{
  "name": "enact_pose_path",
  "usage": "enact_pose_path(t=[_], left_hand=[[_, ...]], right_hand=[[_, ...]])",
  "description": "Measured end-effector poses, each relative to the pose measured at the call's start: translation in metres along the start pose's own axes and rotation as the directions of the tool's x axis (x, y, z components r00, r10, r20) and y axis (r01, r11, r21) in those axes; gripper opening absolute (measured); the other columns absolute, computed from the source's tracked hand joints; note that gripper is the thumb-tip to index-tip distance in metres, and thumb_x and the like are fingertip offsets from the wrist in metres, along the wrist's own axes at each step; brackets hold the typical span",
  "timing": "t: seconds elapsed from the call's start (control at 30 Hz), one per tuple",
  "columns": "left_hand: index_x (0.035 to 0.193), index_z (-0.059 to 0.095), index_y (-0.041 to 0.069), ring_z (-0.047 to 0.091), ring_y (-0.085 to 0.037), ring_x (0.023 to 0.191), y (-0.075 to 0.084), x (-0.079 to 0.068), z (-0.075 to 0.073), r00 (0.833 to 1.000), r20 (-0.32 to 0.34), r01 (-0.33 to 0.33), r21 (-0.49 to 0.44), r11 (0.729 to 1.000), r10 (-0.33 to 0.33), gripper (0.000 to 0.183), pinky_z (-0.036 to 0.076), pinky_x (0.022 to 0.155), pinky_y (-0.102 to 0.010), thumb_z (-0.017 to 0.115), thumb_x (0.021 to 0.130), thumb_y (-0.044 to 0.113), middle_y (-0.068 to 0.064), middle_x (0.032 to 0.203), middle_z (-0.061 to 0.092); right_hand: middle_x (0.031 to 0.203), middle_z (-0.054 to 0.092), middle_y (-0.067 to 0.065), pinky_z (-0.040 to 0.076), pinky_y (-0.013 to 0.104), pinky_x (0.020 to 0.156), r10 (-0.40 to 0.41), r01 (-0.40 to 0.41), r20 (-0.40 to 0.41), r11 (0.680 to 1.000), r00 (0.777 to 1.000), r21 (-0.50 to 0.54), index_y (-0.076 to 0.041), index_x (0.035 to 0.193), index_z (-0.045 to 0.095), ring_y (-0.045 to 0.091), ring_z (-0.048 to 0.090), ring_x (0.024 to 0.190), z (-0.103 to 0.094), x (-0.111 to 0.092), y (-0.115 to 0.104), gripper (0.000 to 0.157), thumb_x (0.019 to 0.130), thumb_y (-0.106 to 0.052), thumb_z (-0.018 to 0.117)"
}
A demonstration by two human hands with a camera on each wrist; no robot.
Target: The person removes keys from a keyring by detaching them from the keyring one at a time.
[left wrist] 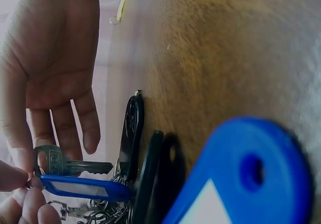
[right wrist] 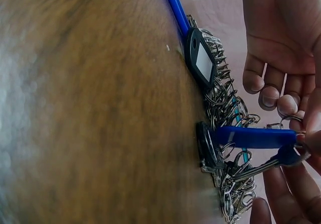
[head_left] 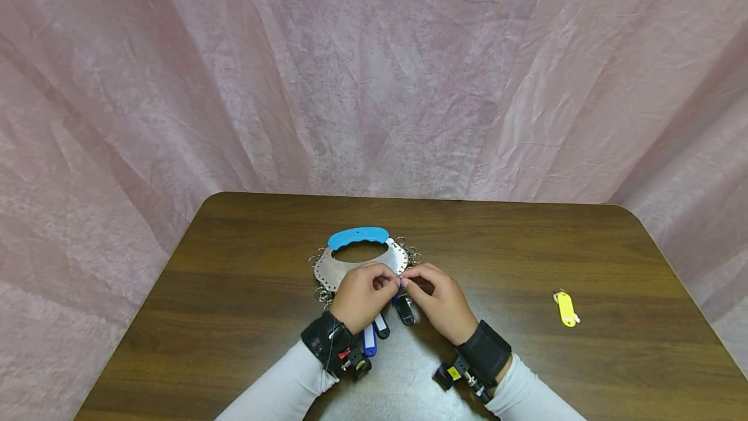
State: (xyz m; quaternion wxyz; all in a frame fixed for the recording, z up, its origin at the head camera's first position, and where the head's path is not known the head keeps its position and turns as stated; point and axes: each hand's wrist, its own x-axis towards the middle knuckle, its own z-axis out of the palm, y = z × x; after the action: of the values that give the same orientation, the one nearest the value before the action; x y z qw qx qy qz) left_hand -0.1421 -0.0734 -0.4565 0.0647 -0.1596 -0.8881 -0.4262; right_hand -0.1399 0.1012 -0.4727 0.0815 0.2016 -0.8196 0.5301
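A metal key-holder plate (head_left: pixel 333 271) with a blue handle (head_left: pixel 358 236) lies mid-table, small rings along its edge. At its lower right edge my left hand (head_left: pixel 359 297) and right hand (head_left: pixel 444 307) meet, thumb and forefinger of each pinching a small split ring. From that ring hang a blue key tag (left wrist: pixel 83 188) and a metal key (left wrist: pixel 75 166); both also show in the right wrist view, the tag (right wrist: pixel 258 137) above the key (right wrist: pixel 256 170). Fingertips partly hide the ring, so I cannot tell whether it is joined to the plate.
Another blue tag (head_left: pixel 369 341) and black tags (head_left: pixel 381 327), (head_left: pixel 404 310) lie below the plate near my wrists. Metal rings (right wrist: pixel 220 96) crowd the plate's edge. Off to the right on the wooden table (head_left: pixel 234 317) is a yellow key tag (head_left: pixel 566 309). A pink curtain (head_left: pixel 374 83) hangs behind.
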Motion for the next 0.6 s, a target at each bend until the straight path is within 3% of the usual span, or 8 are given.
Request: enact_pose_path(t=[0.23, 0.6], left_hand=[[0.079, 0.066, 0.023, 0.052, -0.003, 0.063, 0.0003, -0.0001, -0.0014, 1.000, -0.005, 0.031, 0.016, 0.999, -0.031, 0.007, 0.045, 0.056, -0.024, 0.066, 0.086, 0.022, 0.014, 0.072, 0.057], [0.080, 0.067, 0.022, 0.053, -0.002, 0.065, 0.0007, -0.0003, -0.0016, 1.000, -0.011, 0.016, 0.001, 1.000, -0.016, 0.007, 0.046, 0.058, -0.023, 0.066, 0.086, 0.018, 0.014, 0.075, 0.058]], right_hand=[[0.096, 0.062, -0.014, 0.049, 0.030, 0.077, -0.039, 0.039, -0.003, 0.999, 0.999, -0.038, -0.024, 0.096, 0.069, 0.007, 0.057, 0.092, 0.0006, 0.0000, 0.0102, 0.011, 0.088, -0.017, 0.069], [0.096, 0.063, -0.008, 0.050, 0.036, 0.075, -0.073, 0.073, -0.025, 0.997, 0.997, -0.011, -0.020, 0.097, 0.069, 0.012, 0.058, 0.090, 0.0035, -0.0008, 0.0102, 0.015, 0.085, -0.011, 0.071]])
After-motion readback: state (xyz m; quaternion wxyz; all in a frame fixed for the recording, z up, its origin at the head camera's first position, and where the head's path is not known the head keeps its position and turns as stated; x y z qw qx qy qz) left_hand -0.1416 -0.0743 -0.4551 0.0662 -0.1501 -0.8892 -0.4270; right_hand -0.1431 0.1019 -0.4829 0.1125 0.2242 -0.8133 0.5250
